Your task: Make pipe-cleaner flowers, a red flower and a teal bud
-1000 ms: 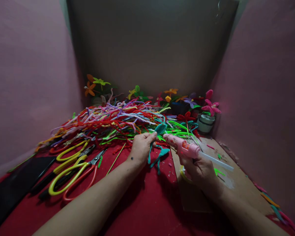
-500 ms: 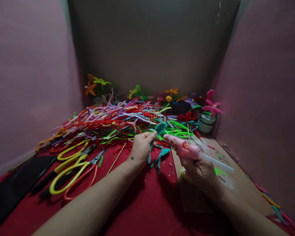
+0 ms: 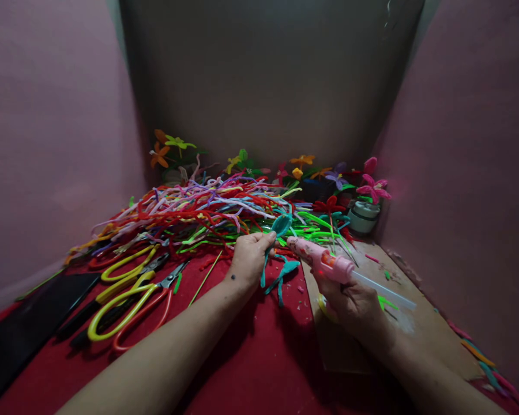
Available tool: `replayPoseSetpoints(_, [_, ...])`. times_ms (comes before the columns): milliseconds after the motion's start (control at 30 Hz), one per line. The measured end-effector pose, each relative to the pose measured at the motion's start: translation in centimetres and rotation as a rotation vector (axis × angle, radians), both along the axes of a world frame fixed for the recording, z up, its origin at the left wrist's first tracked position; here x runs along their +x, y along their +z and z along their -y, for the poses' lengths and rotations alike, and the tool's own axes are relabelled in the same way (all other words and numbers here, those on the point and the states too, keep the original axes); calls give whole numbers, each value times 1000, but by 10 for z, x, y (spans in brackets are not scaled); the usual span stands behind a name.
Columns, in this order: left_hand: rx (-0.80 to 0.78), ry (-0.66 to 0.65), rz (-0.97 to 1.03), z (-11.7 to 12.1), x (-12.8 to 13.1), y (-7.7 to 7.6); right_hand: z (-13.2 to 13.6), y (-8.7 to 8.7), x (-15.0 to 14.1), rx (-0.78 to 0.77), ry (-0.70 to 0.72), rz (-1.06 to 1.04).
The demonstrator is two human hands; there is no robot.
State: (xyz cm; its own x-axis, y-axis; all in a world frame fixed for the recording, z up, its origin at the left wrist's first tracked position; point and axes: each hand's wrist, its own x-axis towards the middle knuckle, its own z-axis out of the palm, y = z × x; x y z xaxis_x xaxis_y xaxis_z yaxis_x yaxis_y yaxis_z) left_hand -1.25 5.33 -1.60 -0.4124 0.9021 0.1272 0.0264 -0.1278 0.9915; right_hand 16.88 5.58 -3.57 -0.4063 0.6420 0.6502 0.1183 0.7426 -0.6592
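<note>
Between the thumb and fingers of my left hand (image 3: 251, 256) is a teal pipe-cleaner leaf (image 3: 281, 225), its tip pointing up and away. My right hand (image 3: 354, 302) is wrapped round a pink hot glue gun (image 3: 320, 258), with a clear glue stick (image 3: 384, 289) poking out of its back. The gun's nozzle points at the leaf, close to its right side; whether they touch I cannot tell. Just below my left fingers, another teal pipe-cleaner leaf (image 3: 289, 267) with twisted stems hangs or lies over the red cloth.
Behind my hands spreads a heap of coloured pipe cleaners (image 3: 199, 202). Scissors (image 3: 121, 305) and pliers (image 3: 112, 288) lie at left beside a black flat object (image 3: 34, 323). A brown board (image 3: 419, 311) is under my right hand. Pipe-cleaner flowers (image 3: 373, 187) stand along the back.
The glue gun and my right hand have shifted very slightly to the right. My left hand and the leaf stay almost in place.
</note>
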Motion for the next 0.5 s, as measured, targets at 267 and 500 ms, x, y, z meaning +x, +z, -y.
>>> replayPoseSetpoints(267, [1, 4, -19, -2, 0, -1, -1, 0, -1, -54, 39, 31])
replayPoseSetpoints(500, [11, 8, 0, -2, -1, -3, 2, 6, -6, -41, 54, -11])
